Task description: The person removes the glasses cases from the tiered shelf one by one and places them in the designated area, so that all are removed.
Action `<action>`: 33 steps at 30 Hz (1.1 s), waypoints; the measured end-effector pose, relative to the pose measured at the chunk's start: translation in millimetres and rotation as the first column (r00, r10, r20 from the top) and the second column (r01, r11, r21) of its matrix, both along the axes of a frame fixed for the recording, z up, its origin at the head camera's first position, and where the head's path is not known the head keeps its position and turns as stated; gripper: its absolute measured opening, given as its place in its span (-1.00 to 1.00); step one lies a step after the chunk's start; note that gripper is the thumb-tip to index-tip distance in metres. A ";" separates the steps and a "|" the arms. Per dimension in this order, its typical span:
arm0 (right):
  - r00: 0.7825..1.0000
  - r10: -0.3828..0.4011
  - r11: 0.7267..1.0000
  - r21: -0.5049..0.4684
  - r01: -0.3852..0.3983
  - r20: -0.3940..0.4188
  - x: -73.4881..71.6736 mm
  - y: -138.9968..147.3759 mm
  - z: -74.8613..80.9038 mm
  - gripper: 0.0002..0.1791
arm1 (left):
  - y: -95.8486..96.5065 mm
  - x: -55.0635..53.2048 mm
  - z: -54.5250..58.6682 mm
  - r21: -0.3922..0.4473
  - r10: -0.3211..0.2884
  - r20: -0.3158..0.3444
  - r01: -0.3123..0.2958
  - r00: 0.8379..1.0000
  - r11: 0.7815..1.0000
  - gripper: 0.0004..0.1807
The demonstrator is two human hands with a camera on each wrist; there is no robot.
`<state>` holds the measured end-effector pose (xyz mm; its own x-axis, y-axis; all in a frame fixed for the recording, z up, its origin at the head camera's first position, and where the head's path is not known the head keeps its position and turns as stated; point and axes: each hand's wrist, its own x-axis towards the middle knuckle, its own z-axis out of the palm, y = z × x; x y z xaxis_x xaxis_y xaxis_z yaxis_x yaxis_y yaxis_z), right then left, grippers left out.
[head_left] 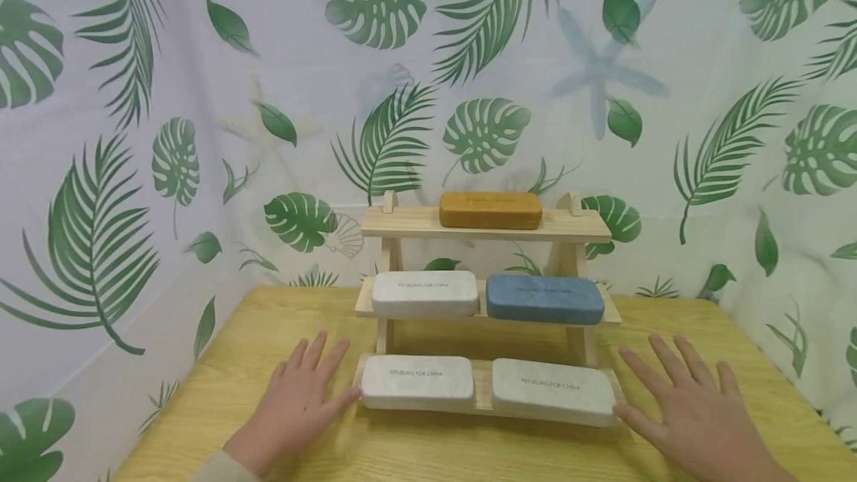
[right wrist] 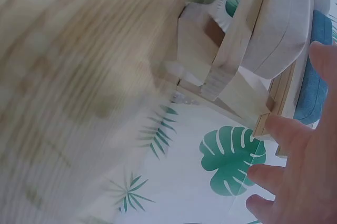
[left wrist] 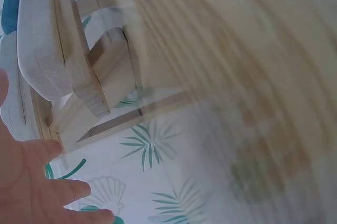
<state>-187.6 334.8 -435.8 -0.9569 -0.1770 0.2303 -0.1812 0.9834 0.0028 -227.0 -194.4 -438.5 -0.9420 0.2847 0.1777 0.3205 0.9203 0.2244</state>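
A three-tier wooden rack (head_left: 482, 324) holds several glasses cases. The bottom tier bears a left white case (head_left: 418, 387) and a right white case (head_left: 553, 394). On the middle tier another white case (head_left: 425, 296) sits beside a blue case (head_left: 544, 300); an orange case (head_left: 490, 216) lies on top. With fingers spread, my left hand (head_left: 301, 393) is at the bottom tier's left end, its thumb tip right at the white case. My right hand (head_left: 696, 411) mirrors it on the right, fingers spread, thumb tip at the other white case's edge. Neither hand holds anything.
The rack stands on a light wooden table (head_left: 268, 333), near its back edge. Behind and along the left hangs a white cloth (head_left: 221, 155) printed with green leaves and starfish. Two small wooden pegs rise at the top tier's back corners.
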 end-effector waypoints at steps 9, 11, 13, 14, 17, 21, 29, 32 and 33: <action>0.999 0.044 0.998 -0.053 -0.044 0.002 -0.8 -10.2 0.6 -0.10 | 8.4 -10.0 1.1 0.453 -0.060 0.290 -0.082 0.955 0.888 -0.08; 0.998 0.055 0.997 -0.063 -0.055 0.002 -0.7 -12.9 1.4 -0.11 | 9.9 -13.3 -0.7 0.550 -0.099 0.317 -0.098 0.943 0.829 -0.05; 0.998 0.063 0.995 -0.073 -0.062 0.004 -0.1 -16.3 3.0 -0.13 | 11.4 -15.0 -2.3 0.623 -0.131 0.340 -0.118 0.931 0.773 -0.03; 0.998 0.065 0.995 -0.079 -0.064 0.008 0.2 -18.1 3.9 -0.13 | 11.9 -16.2 -3.8 0.657 -0.151 0.349 -0.127 0.925 0.743 -0.01; 0.997 0.076 0.993 -0.092 -0.075 0.011 -0.2 -22.9 5.5 -0.14 | 15.4 -19.7 -6.6 0.724 -0.192 0.390 -0.171 0.900 0.668 0.02; 0.995 0.102 0.986 -0.135 -0.100 0.009 -2.9 -27.1 5.0 -0.14 | 22.3 -26.2 -10.8 0.763 -0.210 0.428 -0.228 0.879 0.604 0.03; 0.990 0.134 0.976 -0.178 -0.126 0.038 -6.8 -36.3 2.0 -0.14 | 36.7 -31.9 -16.8 0.778 -0.213 0.422 -0.232 0.881 0.584 -0.09; 0.990 0.133 0.977 -0.175 -0.125 0.038 -8.3 -40.1 2.0 -0.12 | 41.1 -34.3 -18.4 0.779 -0.193 0.424 -0.248 0.885 0.576 -0.13; 0.990 0.135 0.976 -0.176 -0.127 0.036 -8.9 -41.3 2.0 -0.12 | 42.3 -35.3 -19.1 0.780 -0.185 0.424 -0.253 0.887 0.572 -0.14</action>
<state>-196.5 293.5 -433.8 -0.9385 -0.2631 0.2234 -0.3044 0.9360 -0.1765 -262.3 -152.1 -457.6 -0.9761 0.1952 -0.0953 -0.0358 0.2883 0.9569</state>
